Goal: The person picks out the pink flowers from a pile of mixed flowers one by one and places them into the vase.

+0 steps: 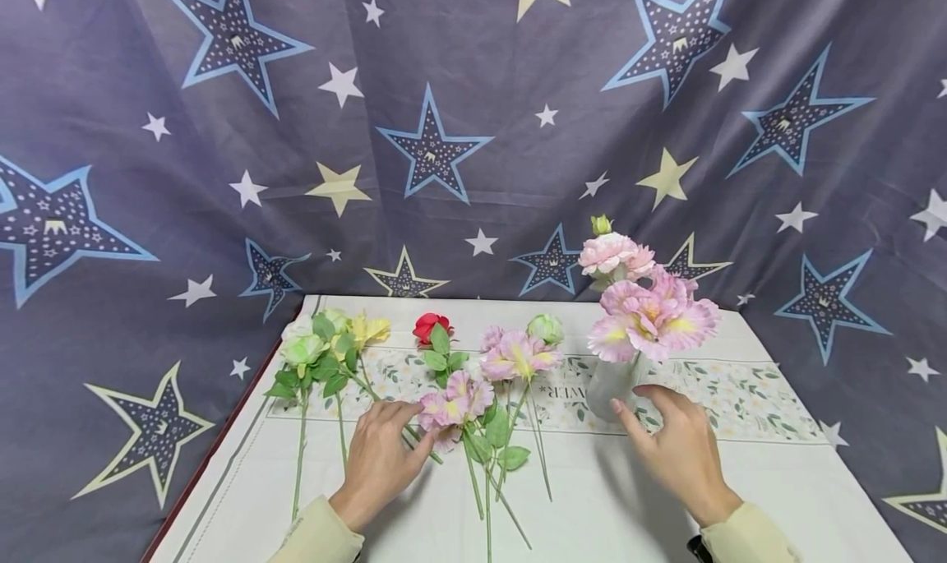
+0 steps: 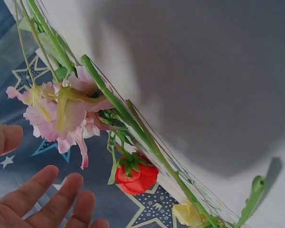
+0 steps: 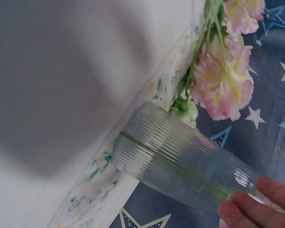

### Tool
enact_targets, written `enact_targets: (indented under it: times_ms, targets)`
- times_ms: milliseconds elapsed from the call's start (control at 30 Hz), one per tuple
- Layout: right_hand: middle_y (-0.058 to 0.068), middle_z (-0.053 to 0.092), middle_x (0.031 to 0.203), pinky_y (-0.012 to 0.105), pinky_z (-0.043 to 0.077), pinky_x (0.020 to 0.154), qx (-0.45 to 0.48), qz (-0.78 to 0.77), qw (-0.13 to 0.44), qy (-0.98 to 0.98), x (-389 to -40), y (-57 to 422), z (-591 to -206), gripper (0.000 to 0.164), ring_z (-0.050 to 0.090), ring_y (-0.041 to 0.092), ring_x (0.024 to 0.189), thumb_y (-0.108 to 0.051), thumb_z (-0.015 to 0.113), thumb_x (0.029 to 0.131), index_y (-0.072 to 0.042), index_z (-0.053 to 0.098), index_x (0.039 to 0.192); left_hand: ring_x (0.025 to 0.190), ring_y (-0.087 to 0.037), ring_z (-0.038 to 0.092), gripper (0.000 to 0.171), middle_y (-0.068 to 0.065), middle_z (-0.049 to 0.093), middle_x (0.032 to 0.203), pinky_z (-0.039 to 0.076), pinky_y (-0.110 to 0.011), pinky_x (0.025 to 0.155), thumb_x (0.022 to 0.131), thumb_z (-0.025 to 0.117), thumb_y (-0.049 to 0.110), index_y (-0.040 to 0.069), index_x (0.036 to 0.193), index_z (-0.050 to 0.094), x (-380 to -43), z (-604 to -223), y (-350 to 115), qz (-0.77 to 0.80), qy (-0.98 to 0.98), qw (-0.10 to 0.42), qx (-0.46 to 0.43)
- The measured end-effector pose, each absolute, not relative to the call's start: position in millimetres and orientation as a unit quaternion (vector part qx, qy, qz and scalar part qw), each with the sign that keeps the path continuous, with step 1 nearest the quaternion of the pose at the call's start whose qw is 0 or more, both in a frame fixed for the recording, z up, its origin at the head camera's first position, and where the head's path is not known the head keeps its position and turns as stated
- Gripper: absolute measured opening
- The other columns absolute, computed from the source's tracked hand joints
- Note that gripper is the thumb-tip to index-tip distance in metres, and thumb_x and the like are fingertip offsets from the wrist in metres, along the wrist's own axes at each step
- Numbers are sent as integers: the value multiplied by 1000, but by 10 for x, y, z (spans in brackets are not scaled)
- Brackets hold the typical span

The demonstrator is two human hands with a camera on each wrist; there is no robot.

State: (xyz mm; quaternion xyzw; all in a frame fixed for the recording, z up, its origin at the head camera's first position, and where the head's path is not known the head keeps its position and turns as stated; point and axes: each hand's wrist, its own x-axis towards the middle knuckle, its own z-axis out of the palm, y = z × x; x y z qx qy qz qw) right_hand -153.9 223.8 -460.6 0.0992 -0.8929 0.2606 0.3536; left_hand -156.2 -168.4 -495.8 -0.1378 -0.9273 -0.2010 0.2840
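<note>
Star-patterned purple curtain [image 1: 473,20] along the far side, and before it a white tablecloth [image 1: 577,481] with a leaf-printed band [image 1: 747,394]. At the right, upright on that band, a ribbed clear vase [image 1: 608,386] already holding stems [image 3: 147,147], with a large ruffled pink bloom [image 1: 654,312] and a paler pink bloom [image 1: 610,253] above. Loose artificial-looking flowers laid out to the left: pale green rose [image 1: 303,349] and yellow flower [image 1: 370,329] at far left, red rose [image 1: 429,329] at far middle, lilac-pink bloom [image 1: 457,400] nearest to the left hand [image 1: 383,456]. Left fingers spread loosely, nothing between them, just beside that bloom. Beside the vase, right hand [image 1: 681,452] with thumb and fingers parted, not wrapped round it; cannot tell whether touching. Step in hand, by the look of it: picking out a flower for the vase, with several not yet in. Next move, probably: a left-hand pinch on one stalk, drawn free of crossing neighbours, then a lift over the vase, with the right hand steadying it.
</note>
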Motion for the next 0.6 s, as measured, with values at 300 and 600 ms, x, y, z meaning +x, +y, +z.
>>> enact_targets:
  times_ms: [300,600]
  targets:
    - [8,71,100,47,46,83,157,235,343,-896,-1479,2179,-4716,36,65,30,92,-37,76,78,-10,71,101,70,-13,58,18,6,67,74,47,-35,66,73,81,31,19,86,73,-1538,-4973,-1589,-228,-920,282,-150]
    - [6,69,105,51,43,86,152,228,323,-906,-1392,2112,-4799,41,62,29,101,-43,75,78,-12,70,104,46,3,39,24,20,48,52,32,-20,43,80,75,37,32,60,62,-1485,-5019,-1379,-220,-945,202,-137]
